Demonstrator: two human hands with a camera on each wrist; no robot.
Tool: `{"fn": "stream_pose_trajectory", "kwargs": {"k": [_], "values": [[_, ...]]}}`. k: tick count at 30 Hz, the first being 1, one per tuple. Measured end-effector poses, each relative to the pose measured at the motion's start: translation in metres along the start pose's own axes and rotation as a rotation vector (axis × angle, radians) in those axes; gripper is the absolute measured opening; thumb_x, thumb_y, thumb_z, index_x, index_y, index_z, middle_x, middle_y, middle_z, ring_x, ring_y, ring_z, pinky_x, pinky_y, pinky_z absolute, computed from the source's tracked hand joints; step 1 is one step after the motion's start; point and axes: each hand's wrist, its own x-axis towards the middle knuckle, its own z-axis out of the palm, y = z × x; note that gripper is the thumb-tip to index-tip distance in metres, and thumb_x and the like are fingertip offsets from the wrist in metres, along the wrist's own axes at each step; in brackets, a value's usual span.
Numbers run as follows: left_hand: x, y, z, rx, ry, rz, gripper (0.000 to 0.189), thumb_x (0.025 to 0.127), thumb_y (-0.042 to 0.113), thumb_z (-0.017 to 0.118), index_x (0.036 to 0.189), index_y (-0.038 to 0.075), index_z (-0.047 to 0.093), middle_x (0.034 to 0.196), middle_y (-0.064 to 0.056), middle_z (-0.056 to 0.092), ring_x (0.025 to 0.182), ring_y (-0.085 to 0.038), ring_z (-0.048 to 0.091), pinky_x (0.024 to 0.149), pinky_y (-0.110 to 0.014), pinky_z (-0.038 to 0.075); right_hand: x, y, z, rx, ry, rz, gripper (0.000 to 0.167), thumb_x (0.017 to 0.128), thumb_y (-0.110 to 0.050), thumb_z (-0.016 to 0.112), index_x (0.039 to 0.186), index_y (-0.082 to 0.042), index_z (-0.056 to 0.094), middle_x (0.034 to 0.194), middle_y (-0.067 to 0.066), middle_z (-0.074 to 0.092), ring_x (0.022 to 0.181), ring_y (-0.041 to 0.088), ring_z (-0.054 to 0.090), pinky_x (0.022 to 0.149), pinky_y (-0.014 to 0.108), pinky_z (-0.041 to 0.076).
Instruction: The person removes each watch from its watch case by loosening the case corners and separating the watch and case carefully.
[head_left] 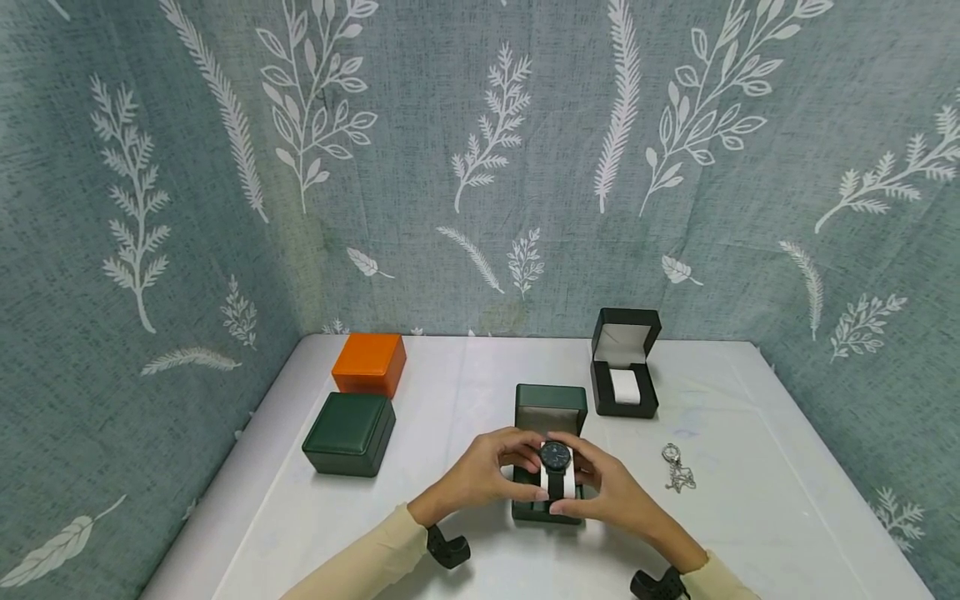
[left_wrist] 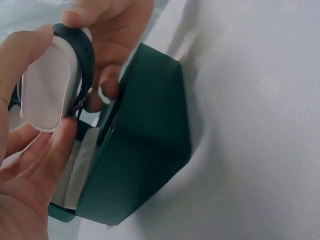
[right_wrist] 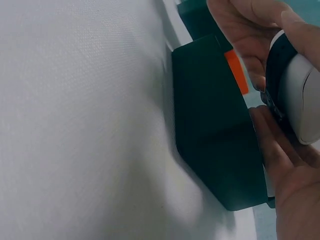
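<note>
A black wristwatch (head_left: pixel 555 456) is strapped round a white cushion (head_left: pixel 568 483), above an open dark green box (head_left: pixel 551 397). My left hand (head_left: pixel 483 468) pinches the cushion and watch from the left side. From the other side my right hand (head_left: pixel 613 492) holds them too, thumb and fingers on opposite ends. In the left wrist view the cushion's flat end (left_wrist: pixel 46 87) faces the camera, and the black strap (left_wrist: pixel 82 52) with its holes curves round it. The strap (right_wrist: pixel 281 62) also shows in the right wrist view. Both hands partly cover the box's inside.
To the left, a closed green box (head_left: pixel 348 433) stands in front of an orange box (head_left: pixel 367 364). An open black box (head_left: pixel 626 400) with a white cushion stands at the back right. A silver watch (head_left: pixel 677 468) lies on the white table (head_left: pixel 750 467) at right.
</note>
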Motion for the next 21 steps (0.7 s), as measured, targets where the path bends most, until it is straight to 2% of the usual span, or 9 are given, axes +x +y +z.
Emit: {"fn": "stream_pose_trajectory", "kwargs": {"k": [5, 14, 18, 21], "values": [[0.0006, -0.0009, 0.0021, 0.002, 0.006, 0.013, 0.058, 0.080, 0.009, 0.090, 0.132, 0.009, 0.064, 0.116, -0.004, 0.063, 0.103, -0.022, 0.068, 0.092, -0.034, 0.056, 0.0002, 0.0013, 0.0004, -0.003, 0.009, -0.020, 0.080, 0.087, -0.013, 0.085, 0.154, -0.012, 0.043, 0.148, 0.016, 0.049, 0.125, 0.019, 0.060, 0.099, 0.034, 0.052], [0.0023, -0.0006, 0.0029, 0.043, 0.017, 0.047, 0.059, 0.081, 0.013, 0.090, 0.133, 0.009, 0.064, 0.116, -0.002, 0.063, 0.102, -0.018, 0.068, 0.091, -0.033, 0.056, 0.0005, -0.0007, -0.0017, -0.001, -0.001, -0.043, 0.074, 0.090, -0.010, 0.081, 0.153, -0.010, 0.043, 0.144, 0.018, 0.050, 0.122, 0.021, 0.062, 0.097, 0.036, 0.053], [0.0027, -0.0007, 0.0022, 0.057, 0.019, 0.055, 0.057, 0.082, 0.015, 0.090, 0.132, 0.010, 0.064, 0.116, -0.002, 0.063, 0.101, -0.016, 0.068, 0.090, -0.033, 0.056, -0.0003, -0.0017, -0.0025, 0.008, -0.008, -0.037, 0.075, 0.090, -0.008, 0.081, 0.153, -0.006, 0.041, 0.142, 0.020, 0.050, 0.116, 0.021, 0.063, 0.097, 0.035, 0.053], [0.0022, -0.0007, 0.0022, 0.047, 0.017, 0.035, 0.056, 0.081, 0.015, 0.090, 0.131, 0.010, 0.065, 0.115, -0.002, 0.064, 0.100, -0.016, 0.068, 0.090, -0.032, 0.056, -0.0009, -0.0018, -0.0015, 0.029, -0.011, -0.004, 0.079, 0.088, -0.008, 0.083, 0.154, -0.007, 0.039, 0.144, 0.020, 0.049, 0.116, 0.021, 0.063, 0.099, 0.033, 0.052]]}}
